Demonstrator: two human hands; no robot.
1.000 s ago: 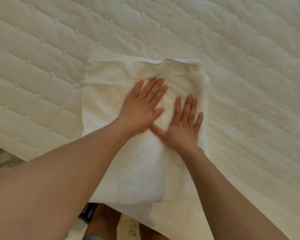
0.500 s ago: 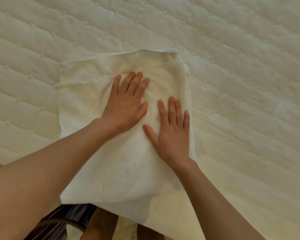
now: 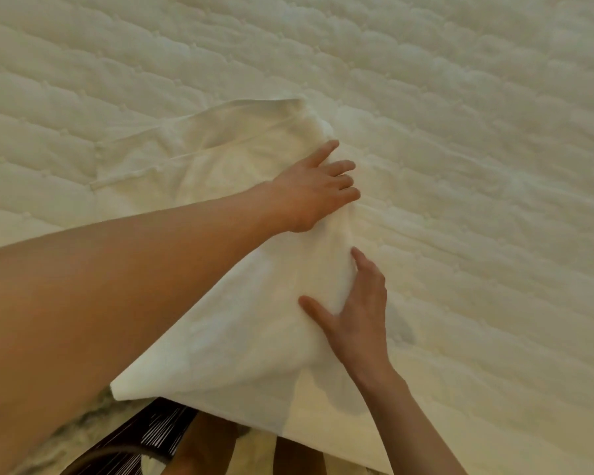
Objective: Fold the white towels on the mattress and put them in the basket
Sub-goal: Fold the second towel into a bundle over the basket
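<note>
A white towel (image 3: pixel 240 330) lies folded on the quilted mattress (image 3: pixel 460 132), its near end reaching the mattress's front edge. My left hand (image 3: pixel 316 190) is at the towel's right edge, farther up, with its fingers curled over that edge and the index finger straighter. My right hand (image 3: pixel 357 310) is lower on the same edge, thumb spread on top of the cloth and the index finger along the edge. The cloth bulges into a ridge between the two hands. The towel's far end shows a hem band and a lifted corner. My left forearm covers part of the towel's left side.
Below the mattress's front edge is a dark striped object (image 3: pixel 151 437); whether it is the basket I cannot tell. My legs (image 3: pixel 213 447) stand next to it. Bare quilted mattress stretches away behind and to the right of the towel.
Both hands were pressing flat on the middle of the towel. They have slid to its right edge and taken hold of it, and the cloth there has risen into a ridge.
</note>
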